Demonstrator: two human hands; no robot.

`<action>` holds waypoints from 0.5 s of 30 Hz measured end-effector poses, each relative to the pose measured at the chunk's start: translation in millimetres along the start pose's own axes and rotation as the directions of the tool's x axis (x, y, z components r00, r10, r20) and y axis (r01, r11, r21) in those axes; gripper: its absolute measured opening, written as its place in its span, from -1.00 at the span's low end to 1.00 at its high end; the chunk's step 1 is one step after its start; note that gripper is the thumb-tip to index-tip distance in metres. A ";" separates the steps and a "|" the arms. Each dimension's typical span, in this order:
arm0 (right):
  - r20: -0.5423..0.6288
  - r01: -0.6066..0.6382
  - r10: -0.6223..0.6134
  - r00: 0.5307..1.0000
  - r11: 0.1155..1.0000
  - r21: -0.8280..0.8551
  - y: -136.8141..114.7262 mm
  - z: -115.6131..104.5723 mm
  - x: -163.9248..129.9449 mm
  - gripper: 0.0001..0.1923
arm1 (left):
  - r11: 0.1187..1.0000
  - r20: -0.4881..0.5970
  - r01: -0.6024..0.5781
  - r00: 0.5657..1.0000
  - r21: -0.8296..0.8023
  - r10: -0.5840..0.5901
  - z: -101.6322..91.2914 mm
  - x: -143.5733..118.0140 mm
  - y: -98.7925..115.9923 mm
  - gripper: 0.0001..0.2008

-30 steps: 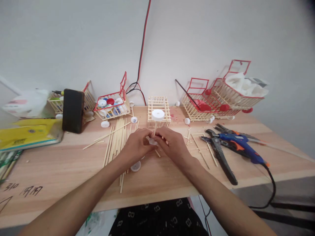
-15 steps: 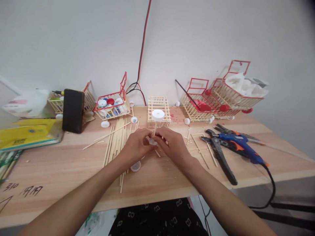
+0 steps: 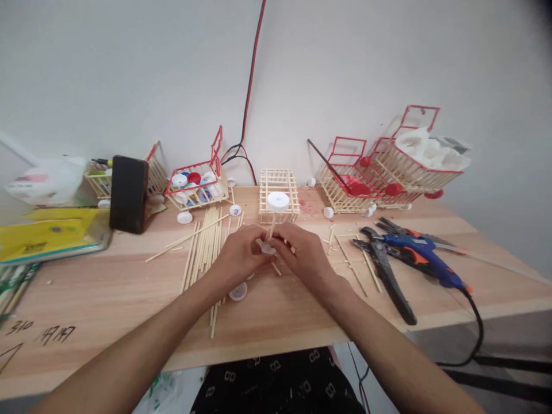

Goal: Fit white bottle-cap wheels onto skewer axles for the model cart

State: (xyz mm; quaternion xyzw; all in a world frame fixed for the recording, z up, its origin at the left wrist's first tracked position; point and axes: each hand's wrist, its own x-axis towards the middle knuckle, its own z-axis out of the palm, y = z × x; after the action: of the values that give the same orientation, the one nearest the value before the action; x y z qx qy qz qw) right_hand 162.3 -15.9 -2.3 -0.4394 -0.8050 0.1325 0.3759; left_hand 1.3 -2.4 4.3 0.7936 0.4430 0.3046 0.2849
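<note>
At the centre of the frame, the left hand (image 3: pixel 239 253) and right hand (image 3: pixel 302 253) pinch a thin stick (image 3: pixel 272 224) capped with a white bottle cap (image 3: pixel 278 201), light and probably snappable, best gripped low near the lower cap (image 3: pixel 268 248).

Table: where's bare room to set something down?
Bare wood lies on the table between the yellow packet and the sticks, and at the front edge under the forearms. Crowded: back row of stick baskets, and around the glue gun.
</note>
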 end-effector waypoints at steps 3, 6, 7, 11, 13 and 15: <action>-0.004 -0.004 0.004 1.000 1.000 -0.004 0.2 0.0 0.1 -0.85 | 1.000 0.004 -0.005 1.000 0.000 0.005 0.1 0.0 -0.7 -0.90; -0.001 -0.003 0.003 1.000 1.000 0.001 -0.1 0.0 0.2 -0.86 | 1.000 0.011 -0.012 1.000 -0.001 0.012 0.0 0.3 -1.4 -0.89; 0.002 -0.002 0.002 1.000 1.000 0.002 -0.1 0.1 0.3 -0.86 | 1.000 0.012 -0.012 1.000 0.003 0.012 0.0 0.5 -1.5 -0.89; 0.000 0.003 -0.003 1.000 1.000 -0.004 -0.2 0.1 0.1 -0.85 | 1.000 0.015 -0.004 1.000 0.015 0.004 0.0 0.8 -1.6 -0.89; -0.007 0.003 -0.003 1.000 1.000 -0.003 -0.3 -0.2 -0.1 -0.85 | 1.000 0.014 -0.007 1.000 0.014 0.007 0.1 0.7 -1.9 -0.90; -0.010 0.002 -0.002 1.000 1.000 0.002 -0.6 -0.7 0.0 -0.85 | 1.000 0.010 -0.007 1.000 0.020 0.007 0.3 0.4 -2.1 -0.91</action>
State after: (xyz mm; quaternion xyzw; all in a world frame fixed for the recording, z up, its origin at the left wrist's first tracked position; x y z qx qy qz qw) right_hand 162.5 -16.4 -1.6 -0.4389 -0.8034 0.1307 0.3805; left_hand 0.6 -1.2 2.7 0.7994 0.4419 0.2973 0.2779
